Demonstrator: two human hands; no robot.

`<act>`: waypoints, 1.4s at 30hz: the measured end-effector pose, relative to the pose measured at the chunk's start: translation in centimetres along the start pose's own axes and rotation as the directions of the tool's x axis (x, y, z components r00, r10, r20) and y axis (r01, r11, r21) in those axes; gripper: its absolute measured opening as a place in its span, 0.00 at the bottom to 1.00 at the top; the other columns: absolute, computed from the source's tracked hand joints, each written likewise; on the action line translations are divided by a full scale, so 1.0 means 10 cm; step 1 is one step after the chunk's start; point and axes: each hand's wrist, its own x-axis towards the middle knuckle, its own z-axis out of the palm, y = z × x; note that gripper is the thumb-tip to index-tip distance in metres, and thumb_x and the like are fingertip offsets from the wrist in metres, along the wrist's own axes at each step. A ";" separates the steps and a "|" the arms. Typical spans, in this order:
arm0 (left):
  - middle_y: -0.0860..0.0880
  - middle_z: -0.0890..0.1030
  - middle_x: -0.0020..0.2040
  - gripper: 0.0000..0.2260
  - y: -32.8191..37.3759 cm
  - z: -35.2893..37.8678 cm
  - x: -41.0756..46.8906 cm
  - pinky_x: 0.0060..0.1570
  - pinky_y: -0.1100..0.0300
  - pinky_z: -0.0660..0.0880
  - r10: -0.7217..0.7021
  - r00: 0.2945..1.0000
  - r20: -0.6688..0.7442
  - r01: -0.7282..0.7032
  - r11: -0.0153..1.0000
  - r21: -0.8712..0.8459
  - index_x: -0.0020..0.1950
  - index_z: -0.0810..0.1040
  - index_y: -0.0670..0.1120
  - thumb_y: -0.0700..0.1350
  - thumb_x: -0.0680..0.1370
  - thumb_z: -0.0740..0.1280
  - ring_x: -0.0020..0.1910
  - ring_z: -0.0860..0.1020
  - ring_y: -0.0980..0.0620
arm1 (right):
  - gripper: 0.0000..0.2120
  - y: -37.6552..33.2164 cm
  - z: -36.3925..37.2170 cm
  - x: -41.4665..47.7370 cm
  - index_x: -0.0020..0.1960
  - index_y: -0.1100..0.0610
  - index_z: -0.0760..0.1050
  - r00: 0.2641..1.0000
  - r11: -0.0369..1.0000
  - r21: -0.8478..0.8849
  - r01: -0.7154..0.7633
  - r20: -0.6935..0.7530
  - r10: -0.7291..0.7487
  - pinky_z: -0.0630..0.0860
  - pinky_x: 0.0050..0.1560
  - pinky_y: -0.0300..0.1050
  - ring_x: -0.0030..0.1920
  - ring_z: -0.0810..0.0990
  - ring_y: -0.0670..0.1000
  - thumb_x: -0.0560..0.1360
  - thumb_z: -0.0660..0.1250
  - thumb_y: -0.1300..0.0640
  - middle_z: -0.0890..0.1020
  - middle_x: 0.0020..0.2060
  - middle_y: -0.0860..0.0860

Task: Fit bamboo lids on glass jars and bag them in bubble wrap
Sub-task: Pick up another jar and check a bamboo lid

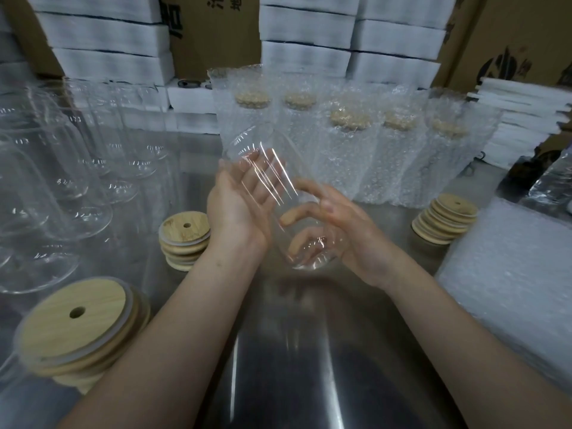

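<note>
Steel tabletop [294,351] lies nearest, with bamboo lids [74,317] at its near left corner. Above its middle tilts the glass jar [278,196]: left hand [238,205] flat beneath, right hand [343,224] in a curled grip round the base. Smooth glass might slip and strike steel. Bagged jars [340,150] line the far edge.

Centre, above worktop [278,351]: tilted jar [263,168], mouth far-left, base near-right; left hand [238,205] under it, right hand [337,221] round base. Left on worktop: cluster of empty jars [71,168]. Near-left corner: lid stack [74,314]; second lid stack [184,236] just left of left wrist. Behind hands: row of bagged jars [349,150], upright. Before row's right end: third lid stack [445,218]. Far right: pile of bubble-wrap bags [510,258]. Along back: stacked foam boxes [108,35], cartons [216,26] between.
</note>
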 end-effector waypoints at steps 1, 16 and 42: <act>0.47 0.86 0.44 0.18 -0.01 0.00 0.01 0.41 0.56 0.82 0.056 0.998 -0.013 -0.056 0.998 0.021 0.52 0.78 0.42 0.51 0.85 0.54 0.45 0.85 0.48 | 0.24 0.00 -0.01 0.00 0.69 0.49 0.68 0.999 0.999 -0.028 0.021 -0.032 -0.022 0.77 0.37 0.45 0.40 0.82 0.58 0.74 0.62 0.51 0.81 0.50 0.55; 0.53 0.77 0.62 0.33 -0.11 0.08 -0.18 0.62 0.56 0.74 0.162 0.973 0.163 -0.215 0.894 0.394 0.73 0.66 0.47 0.59 0.71 0.68 0.60 0.79 0.55 | 0.34 0.15 0.00 0.05 0.66 0.40 0.68 0.925 0.951 -0.259 0.170 -0.290 -0.244 0.78 0.52 0.40 0.52 0.82 0.43 0.63 0.77 0.48 0.78 0.59 0.47; 0.49 0.84 0.53 0.17 -0.15 0.10 -0.28 0.57 0.60 0.78 0.450 0.888 0.091 -0.419 0.714 0.560 0.61 0.80 0.43 0.42 0.73 0.75 0.52 0.82 0.60 | 0.47 0.33 -0.15 0.15 0.75 0.47 0.58 0.803 0.697 -0.717 0.014 -0.407 -0.435 0.70 0.56 0.29 0.58 0.73 0.44 0.64 0.80 0.47 0.61 0.60 0.43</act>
